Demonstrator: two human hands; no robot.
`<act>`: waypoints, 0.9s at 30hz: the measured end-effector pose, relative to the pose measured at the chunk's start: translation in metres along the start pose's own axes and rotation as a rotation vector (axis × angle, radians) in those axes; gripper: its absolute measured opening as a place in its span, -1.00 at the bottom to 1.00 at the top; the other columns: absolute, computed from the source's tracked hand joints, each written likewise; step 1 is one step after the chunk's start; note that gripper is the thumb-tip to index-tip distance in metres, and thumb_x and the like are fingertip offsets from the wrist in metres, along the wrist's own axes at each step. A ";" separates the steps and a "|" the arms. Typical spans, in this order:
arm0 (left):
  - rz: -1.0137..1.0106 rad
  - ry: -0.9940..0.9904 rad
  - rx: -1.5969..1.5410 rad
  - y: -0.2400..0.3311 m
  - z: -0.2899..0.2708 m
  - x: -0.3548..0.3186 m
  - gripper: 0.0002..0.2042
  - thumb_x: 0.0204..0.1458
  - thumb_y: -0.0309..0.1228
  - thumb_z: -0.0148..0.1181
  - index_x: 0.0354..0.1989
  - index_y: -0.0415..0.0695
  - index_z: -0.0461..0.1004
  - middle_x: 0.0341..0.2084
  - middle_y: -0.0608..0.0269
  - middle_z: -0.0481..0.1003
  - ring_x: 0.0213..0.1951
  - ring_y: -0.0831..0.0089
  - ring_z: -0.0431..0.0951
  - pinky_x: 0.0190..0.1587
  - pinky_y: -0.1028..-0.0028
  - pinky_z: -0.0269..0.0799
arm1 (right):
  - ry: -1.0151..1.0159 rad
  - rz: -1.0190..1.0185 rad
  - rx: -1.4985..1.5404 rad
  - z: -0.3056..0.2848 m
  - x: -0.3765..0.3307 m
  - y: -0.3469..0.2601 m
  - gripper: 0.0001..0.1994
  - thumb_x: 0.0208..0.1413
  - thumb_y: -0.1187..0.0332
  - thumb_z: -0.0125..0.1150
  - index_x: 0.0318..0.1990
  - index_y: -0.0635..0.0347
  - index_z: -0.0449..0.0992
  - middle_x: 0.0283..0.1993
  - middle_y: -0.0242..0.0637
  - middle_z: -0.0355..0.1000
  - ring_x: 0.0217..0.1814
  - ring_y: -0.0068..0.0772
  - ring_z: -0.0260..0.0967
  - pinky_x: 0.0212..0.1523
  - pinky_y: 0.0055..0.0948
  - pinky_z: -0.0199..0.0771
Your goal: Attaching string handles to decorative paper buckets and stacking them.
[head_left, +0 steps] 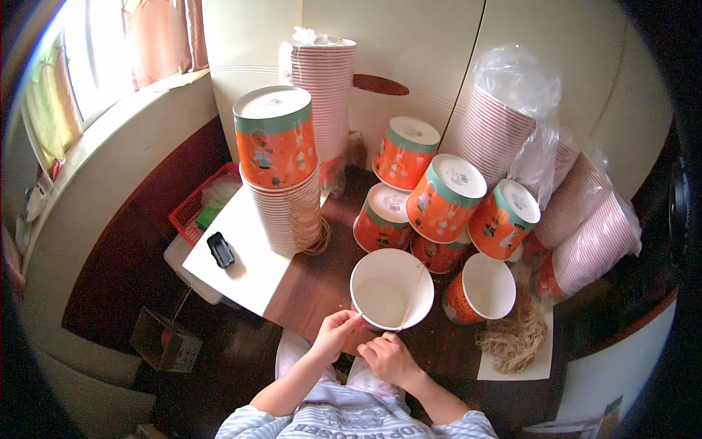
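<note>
A paper bucket (380, 287) with a white inside stands at the near edge of the brown table, its mouth tilted toward me. A thin string (417, 294) runs over its inside from the far right rim to the near rim. At the near left rim, my left hand (338, 335) is closed, thumb and fingertips pinching the edge. My right hand (391, 358) is closed just below the near rim, where the string comes down; its fingertips seem to hold the string, though the grip is partly hidden. To the right, another orange bucket (488, 287) lies tipped with its mouth toward me.
Upside-down orange buckets (446, 189) are piled behind. A tall bucket stack (281, 212) stands on a white board (245, 274) beside a black tray (219, 249). Plastic-wrapped stacks (585, 212) lean at right, near a bundle of tan strings (514, 340). A red basket (191, 212) sits left.
</note>
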State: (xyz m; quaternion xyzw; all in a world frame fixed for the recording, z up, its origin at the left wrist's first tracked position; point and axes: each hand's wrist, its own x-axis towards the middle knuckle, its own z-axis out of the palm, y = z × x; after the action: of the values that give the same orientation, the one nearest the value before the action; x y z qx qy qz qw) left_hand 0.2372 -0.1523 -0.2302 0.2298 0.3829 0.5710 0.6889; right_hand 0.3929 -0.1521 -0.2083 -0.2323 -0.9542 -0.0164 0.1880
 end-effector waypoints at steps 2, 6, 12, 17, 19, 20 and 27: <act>-0.009 -0.022 -0.013 -0.004 -0.004 0.001 -0.86 0.04 -0.40 0.02 -0.41 -0.24 0.40 -0.51 0.34 0.44 -0.43 0.63 0.41 -0.36 0.65 0.33 | 0.065 0.017 0.026 -0.005 0.000 0.001 -0.86 -0.15 0.36 0.05 -0.37 0.10 0.32 -0.51 -0.46 0.30 -0.44 -0.51 0.29 -0.31 -0.46 0.20; 0.039 -0.033 0.020 -0.005 0.002 0.004 -0.85 0.04 -0.40 0.01 -0.41 -0.24 0.40 -0.51 0.33 0.44 -0.44 0.63 0.40 -0.35 0.65 0.32 | 0.301 0.148 -0.024 -0.026 0.013 0.000 -0.81 -0.16 0.35 0.13 -0.32 0.09 0.35 -0.30 -0.39 0.33 -0.27 -0.48 0.29 -0.21 -0.40 0.20; 0.116 -0.028 0.106 -0.007 0.002 0.007 -0.86 0.04 -0.42 0.01 -0.43 -0.25 0.40 -0.55 0.35 0.44 -0.48 0.64 0.39 -0.36 0.66 0.30 | 0.258 0.300 0.021 -0.009 0.026 0.016 -0.81 -0.10 0.41 0.07 -0.26 0.11 0.39 -0.34 -0.39 0.36 -0.27 -0.38 0.30 -0.15 -0.34 0.17; 0.109 -0.035 0.153 -0.007 0.003 0.008 -0.87 0.01 -0.41 0.04 -0.45 -0.23 0.39 -0.58 0.34 0.42 -0.49 0.64 0.37 -0.37 0.66 0.28 | 0.268 0.274 0.150 -0.012 0.022 0.029 -0.87 -0.12 0.48 0.07 -0.34 0.13 0.40 -0.38 -0.34 0.37 -0.27 -0.32 0.31 -0.13 -0.31 0.17; 0.114 -0.038 0.165 -0.009 0.003 0.009 -0.87 0.01 -0.42 0.04 -0.46 -0.23 0.39 -0.58 0.34 0.42 -0.49 0.64 0.37 -0.37 0.66 0.27 | 0.339 0.295 0.122 -0.010 0.024 0.026 -0.85 -0.11 0.49 0.05 -0.32 0.12 0.40 -0.35 -0.34 0.36 -0.23 -0.32 0.30 -0.13 -0.30 0.18; 0.110 -0.039 0.137 -0.012 0.003 0.009 -0.88 0.01 -0.42 0.04 -0.45 -0.23 0.39 -0.57 0.34 0.42 -0.48 0.63 0.38 -0.37 0.66 0.28 | 0.414 0.317 0.095 -0.009 0.025 0.024 -0.84 -0.09 0.50 0.02 -0.30 0.12 0.39 -0.31 -0.34 0.35 -0.19 -0.32 0.28 -0.13 -0.30 0.20; -0.006 -0.008 -0.078 -0.011 0.016 0.001 -0.91 0.00 -0.44 0.05 -0.40 -0.18 0.41 -0.53 0.33 0.44 -0.49 0.61 0.43 -0.45 0.62 0.37 | 0.395 0.379 0.140 0.009 0.008 -0.001 -0.75 -0.13 0.40 0.13 -0.25 0.20 0.31 -0.32 -0.24 0.33 -0.27 -0.28 0.30 -0.19 -0.24 0.21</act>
State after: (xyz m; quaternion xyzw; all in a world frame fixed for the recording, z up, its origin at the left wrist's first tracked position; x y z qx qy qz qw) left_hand 0.2571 -0.1518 -0.2293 0.2038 0.3584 0.5824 0.7006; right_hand 0.3832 -0.1481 -0.2134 -0.3855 -0.8374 0.0400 0.3855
